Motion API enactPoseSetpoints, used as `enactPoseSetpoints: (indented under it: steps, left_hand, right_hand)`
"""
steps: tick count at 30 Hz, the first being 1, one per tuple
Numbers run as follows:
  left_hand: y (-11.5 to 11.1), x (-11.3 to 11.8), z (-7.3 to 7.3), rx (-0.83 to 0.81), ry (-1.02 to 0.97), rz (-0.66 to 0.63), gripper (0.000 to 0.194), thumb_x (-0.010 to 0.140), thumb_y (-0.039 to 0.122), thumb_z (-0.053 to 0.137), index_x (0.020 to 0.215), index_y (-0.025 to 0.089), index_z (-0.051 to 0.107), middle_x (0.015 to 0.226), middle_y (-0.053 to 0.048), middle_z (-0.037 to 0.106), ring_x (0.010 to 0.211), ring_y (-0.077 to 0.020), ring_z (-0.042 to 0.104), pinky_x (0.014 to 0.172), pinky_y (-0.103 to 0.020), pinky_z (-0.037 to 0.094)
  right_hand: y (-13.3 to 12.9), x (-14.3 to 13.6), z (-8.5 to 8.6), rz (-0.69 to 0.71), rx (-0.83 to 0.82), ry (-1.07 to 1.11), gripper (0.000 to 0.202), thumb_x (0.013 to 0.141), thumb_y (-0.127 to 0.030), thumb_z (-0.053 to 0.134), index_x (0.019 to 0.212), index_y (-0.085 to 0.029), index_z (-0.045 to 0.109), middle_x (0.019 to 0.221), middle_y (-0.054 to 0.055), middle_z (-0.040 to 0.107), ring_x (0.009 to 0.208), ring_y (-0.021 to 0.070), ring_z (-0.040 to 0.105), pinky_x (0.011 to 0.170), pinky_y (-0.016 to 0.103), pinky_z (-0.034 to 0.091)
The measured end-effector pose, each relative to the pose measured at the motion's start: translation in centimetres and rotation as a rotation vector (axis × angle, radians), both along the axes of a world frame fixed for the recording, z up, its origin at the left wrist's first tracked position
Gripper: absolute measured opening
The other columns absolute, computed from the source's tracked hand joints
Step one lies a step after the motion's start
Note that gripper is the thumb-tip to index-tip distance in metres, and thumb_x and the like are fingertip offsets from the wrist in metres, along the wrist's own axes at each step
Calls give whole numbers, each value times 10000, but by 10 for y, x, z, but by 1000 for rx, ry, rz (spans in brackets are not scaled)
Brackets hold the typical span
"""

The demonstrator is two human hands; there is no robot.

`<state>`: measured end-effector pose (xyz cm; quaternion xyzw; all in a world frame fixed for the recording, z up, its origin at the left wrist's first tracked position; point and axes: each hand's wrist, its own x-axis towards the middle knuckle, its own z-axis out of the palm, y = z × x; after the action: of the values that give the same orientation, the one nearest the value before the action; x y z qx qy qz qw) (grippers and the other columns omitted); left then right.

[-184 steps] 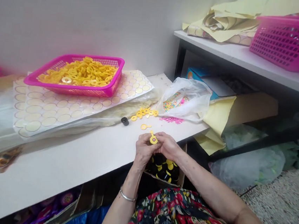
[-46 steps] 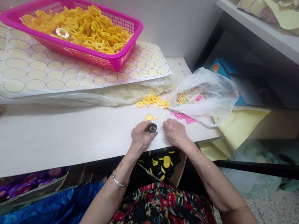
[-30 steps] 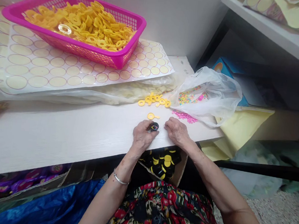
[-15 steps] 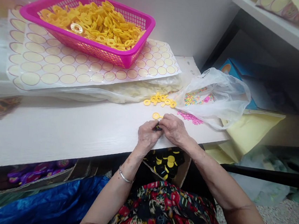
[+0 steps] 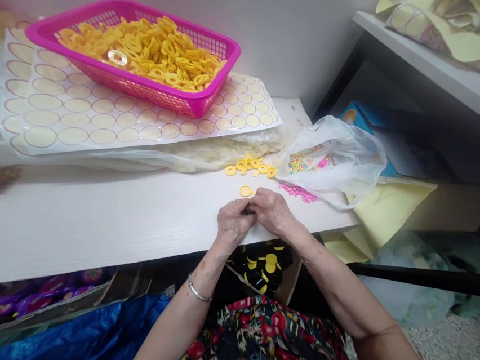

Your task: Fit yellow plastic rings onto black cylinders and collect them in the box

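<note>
At the table's front edge, my left hand (image 5: 235, 220) is closed around a small black piece (image 5: 249, 210), mostly hidden by the fingers. My right hand (image 5: 274, 210) meets it from the right, fingertips pinched at the same piece. Just beyond the fingers lies a yellow ring with a short stem (image 5: 245, 191); its stem reaches toward my right fingertips, and I cannot tell whether they touch it. Farther back sits a small cluster of yellow rings (image 5: 250, 164). Small pink pieces (image 5: 299, 192) are spread to the right of my right hand.
A pink basket (image 5: 196, 107) full of yellow rings stands on sticker sheets (image 5: 80, 120). A clear plastic bag (image 5: 353, 148) holds colourful beads (image 5: 307, 161). Below the table edge, a box contains black-and-yellow pieces (image 5: 269, 265). Purple items (image 5: 42, 294) lie in another box, lower left.
The view has shifted slightly, so the scene sits lower and a little left. Both hands stay together at the black piece, which shows less now.
</note>
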<state>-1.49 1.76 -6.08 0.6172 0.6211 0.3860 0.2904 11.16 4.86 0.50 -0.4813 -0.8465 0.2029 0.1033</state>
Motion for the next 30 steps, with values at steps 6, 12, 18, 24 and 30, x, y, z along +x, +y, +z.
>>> enactPoseSetpoints:
  steps: [6,12,18,24,30]
  left_hand:
    - [1,-2,-1,-6,4,-14,261,661,251,650,920,232,674,824,1,671,756,-153,584,712,-261,447]
    - [1,-2,2,-13,4,6,251,629,242,678,879,228,672,798,17,662,710,-133,573,690,-247,443]
    - [2,-2,4,-31,-3,-10,300,637,253,685,937,236,666,821,18,667,740,-139,582,710,-249,446]
    - [2,-2,7,-32,11,-22,229,657,307,684,871,226,678,795,13,664,733,-139,579,704,-245,446]
    - [3,-2,4,-45,18,-11,244,665,345,677,880,232,680,809,11,669,743,-141,584,714,-244,448]
  right_hand:
    - [7,12,-10,-130,-242,615,104,702,-79,578,692,-154,649,675,-9,561,664,108,524,639,231,396]
    - [13,12,-16,-285,-177,750,76,687,-134,577,625,-158,613,634,-12,549,645,113,500,650,254,387]
    - [4,3,-12,-436,-453,834,171,636,-277,647,734,-147,597,630,-21,560,603,112,505,587,246,399]
    - [4,0,-20,-487,-610,927,139,575,-237,635,642,-127,582,582,-18,557,576,103,497,568,235,388]
    - [5,-3,-23,-513,-640,999,83,532,-189,619,580,-137,575,541,-36,535,546,88,465,535,218,368]
